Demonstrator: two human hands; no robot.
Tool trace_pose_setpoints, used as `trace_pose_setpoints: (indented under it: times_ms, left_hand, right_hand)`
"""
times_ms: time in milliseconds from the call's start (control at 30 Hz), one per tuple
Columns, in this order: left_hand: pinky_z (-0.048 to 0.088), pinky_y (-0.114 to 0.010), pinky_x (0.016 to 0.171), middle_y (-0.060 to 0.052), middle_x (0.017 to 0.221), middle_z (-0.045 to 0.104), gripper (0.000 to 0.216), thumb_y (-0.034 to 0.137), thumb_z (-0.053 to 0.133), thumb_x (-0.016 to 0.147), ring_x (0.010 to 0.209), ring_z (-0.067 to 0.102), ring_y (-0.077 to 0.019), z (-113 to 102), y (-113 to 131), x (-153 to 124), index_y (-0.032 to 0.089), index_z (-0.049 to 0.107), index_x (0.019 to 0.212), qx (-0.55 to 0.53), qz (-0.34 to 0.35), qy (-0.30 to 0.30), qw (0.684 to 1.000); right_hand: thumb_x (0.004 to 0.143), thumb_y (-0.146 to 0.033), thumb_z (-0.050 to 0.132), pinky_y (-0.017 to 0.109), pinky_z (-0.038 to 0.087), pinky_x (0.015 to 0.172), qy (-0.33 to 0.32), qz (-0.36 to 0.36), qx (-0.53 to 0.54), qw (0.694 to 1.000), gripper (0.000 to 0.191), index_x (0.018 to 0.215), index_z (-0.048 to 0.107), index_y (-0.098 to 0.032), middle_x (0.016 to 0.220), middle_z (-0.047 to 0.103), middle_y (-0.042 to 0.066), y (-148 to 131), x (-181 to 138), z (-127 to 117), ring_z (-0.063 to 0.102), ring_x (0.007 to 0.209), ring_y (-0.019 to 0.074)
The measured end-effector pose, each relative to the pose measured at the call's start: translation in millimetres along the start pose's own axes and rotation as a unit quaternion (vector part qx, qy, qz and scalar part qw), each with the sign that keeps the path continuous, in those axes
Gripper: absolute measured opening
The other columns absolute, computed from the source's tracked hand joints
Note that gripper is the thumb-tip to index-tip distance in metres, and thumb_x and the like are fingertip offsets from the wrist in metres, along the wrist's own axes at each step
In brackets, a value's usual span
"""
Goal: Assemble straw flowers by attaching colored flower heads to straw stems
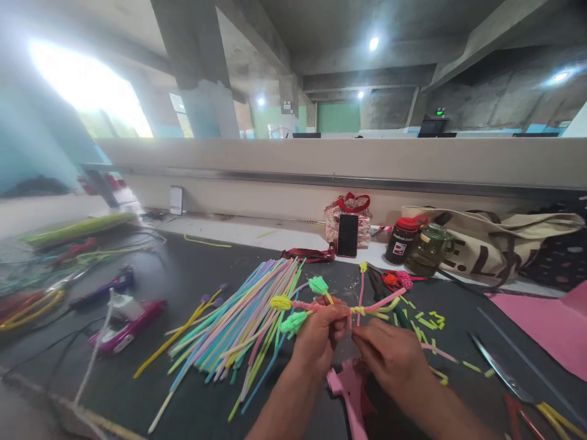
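Note:
My left hand (320, 335) is closed around a bundle of twisted pipe cleaners (316, 302) with yellow, green and teal coiled tips pointing left. My right hand (389, 354) pinches the same bundle at its middle, where a pink stem (383, 300) and a yellow-tipped stem stick out to the right and up. Both hands hover above the dark table (192, 269). A fan of loose pastel pipe cleaners (247, 318) lies just left of my left hand. A pink cut-out shape (351, 391) lies under my wrists.
Scissors (504, 376) and a pink sheet (545, 324) lie at the right. Small green cuttings (426, 321) scatter beside my right hand. A phone (347, 235), two jars (415, 244) and a cloth bag (504, 244) stand along the back ledge. Glue guns (126, 327) and cables sit left.

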State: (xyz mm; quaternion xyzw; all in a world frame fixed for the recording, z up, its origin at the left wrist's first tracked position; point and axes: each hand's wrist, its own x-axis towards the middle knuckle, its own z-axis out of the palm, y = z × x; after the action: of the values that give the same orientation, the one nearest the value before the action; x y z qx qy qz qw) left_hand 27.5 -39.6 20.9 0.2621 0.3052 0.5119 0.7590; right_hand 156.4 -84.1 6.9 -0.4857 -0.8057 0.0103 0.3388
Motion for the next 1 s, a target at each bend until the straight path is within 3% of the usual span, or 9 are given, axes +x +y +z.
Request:
trace_pose_setpoints:
  times_ms: [100, 233, 367, 533, 600, 700, 800, 900, 1000]
  left_hand:
    - [0.013, -0.014, 0.033, 0.006, 0.05, 0.044, 0.02, 0.009, 0.06, 0.048, 0.036, 0.026, 0.001, -1.1, 4.7, -5.4, 0.014, 0.043, 0.056, 0.003, -0.054, -0.036, 0.998]
    - [0.01, -0.016, 0.032, 0.005, 0.047, 0.041, 0.015, 0.011, 0.058, 0.046, 0.034, 0.023, 0.0013, -3.6, 8.0, -8.2, 0.013, 0.044, 0.05, 0.047, -0.101, -0.106, 0.988]
    - [0.009, -0.018, 0.033, 0.007, 0.04, 0.036, 0.011, 0.014, 0.058, 0.046, 0.031, 0.021, 0.0003, -5.9, 9.4, -8.1, 0.013, 0.047, 0.049, 0.122, -0.104, -0.147, 0.976]
    - [0.015, -0.02, 0.033, 0.007, 0.037, 0.038, 0.006, 0.014, 0.054, 0.048, 0.03, 0.027, -0.0028, -8.0, 6.6, -5.3, 0.015, 0.048, 0.047, 0.223, -0.089, -0.166, 0.956]
    - [0.018, -0.02, 0.034, 0.006, 0.04, 0.041, 0.005, 0.012, 0.053, 0.048, 0.032, 0.03, -0.0036, -7.0, 4.9, -4.3, 0.015, 0.049, 0.048, 0.268, -0.04, -0.125, 0.955]
    - [0.023, -0.019, 0.037, 0.006, 0.044, 0.042, 0.005, 0.013, 0.056, 0.052, 0.037, 0.034, -0.0046, -2.8, 1.8, -3.7, 0.015, 0.052, 0.054, 0.304, 0.072, -0.017, 0.95]
    - [0.027, -0.019, 0.039, 0.006, 0.047, 0.044, 0.007, 0.014, 0.057, 0.055, 0.039, 0.036, -0.0046, -0.2, -1.4, -1.8, 0.015, 0.051, 0.057, 0.256, 0.143, 0.052, 0.955]
    - [0.028, -0.018, 0.039, 0.006, 0.049, 0.045, 0.011, 0.015, 0.059, 0.053, 0.038, 0.035, -0.0033, -3.1, -2.4, 0.5, 0.015, 0.049, 0.058, 0.134, 0.098, 0.047, 0.985]
    - [0.022, -0.015, 0.036, 0.006, 0.051, 0.046, 0.015, 0.013, 0.06, 0.051, 0.037, 0.032, -0.0012, -7.3, 1.0, -2.3, 0.015, 0.047, 0.057, 0.034, 0.023, 0.003, 0.999]
  right_hand:
    - [0.082, -0.028, 0.045, 0.02, 0.035, 0.048, -0.068, 0.111, 0.169, 0.977, 0.025, 0.07, 0.063, -0.016, 0.059, 0.058, 0.0, 13.1, 6.3, -5.8, 0.051, 0.052, 0.011]
    - [0.074, -0.037, 0.054, 0.02, 0.037, 0.048, -0.12, 0.122, 0.297, 0.939, 0.026, 0.068, 0.065, -0.014, 0.06, 0.06, 0.001, 34.0, 17.1, -11.7, 0.051, 0.055, 0.0117]
    - [0.073, -0.032, 0.055, 0.019, 0.037, 0.051, -0.182, 0.13, 0.3, 0.927, 0.022, 0.07, 0.065, -0.013, 0.06, 0.058, 0.0, 42.0, 31.5, -25.5, 0.049, 0.055, 0.0097]
    - [0.071, -0.025, 0.055, 0.018, 0.034, 0.048, -0.264, 0.07, 0.2, 0.941, 0.016, 0.065, 0.064, -0.014, 0.056, 0.056, -0.002, 30.6, 55.6, -53.7, 0.047, 0.052, 0.0084]
    - [0.072, -0.023, 0.054, 0.018, 0.033, 0.048, -0.249, 0.04, 0.115, 0.961, 0.015, 0.064, 0.064, -0.015, 0.055, 0.058, -0.002, 21.2, 59.0, -59.1, 0.049, 0.051, 0.0088]
    - [0.075, -0.022, 0.051, 0.02, 0.032, 0.051, -0.179, 0.005, -0.015, 0.984, 0.017, 0.064, 0.062, -0.017, 0.058, 0.06, 0.0, 4.2, 50.7, -54.0, 0.052, 0.054, 0.0101]
    - [0.08, -0.02, 0.044, 0.022, 0.032, 0.052, -0.091, -0.02, -0.117, 0.989, 0.022, 0.066, 0.061, -0.017, 0.06, 0.059, 0.002, -10.5, 29.7, -37.3, 0.053, 0.055, 0.0118]
    - [0.083, -0.02, 0.039, 0.022, 0.032, 0.05, -0.024, -0.032, -0.108, 0.993, 0.027, 0.068, 0.06, -0.017, 0.058, 0.056, 0.002, -15.9, 7.7, -20.2, 0.051, 0.052, 0.0115]
    - [0.083, -0.024, 0.041, 0.021, 0.037, 0.051, -0.03, 0.057, 0.04, 0.997, 0.024, 0.073, 0.062, -0.018, 0.061, 0.058, 0.001, -8.0, -4.7, -10.1, 0.053, 0.054, 0.0115]
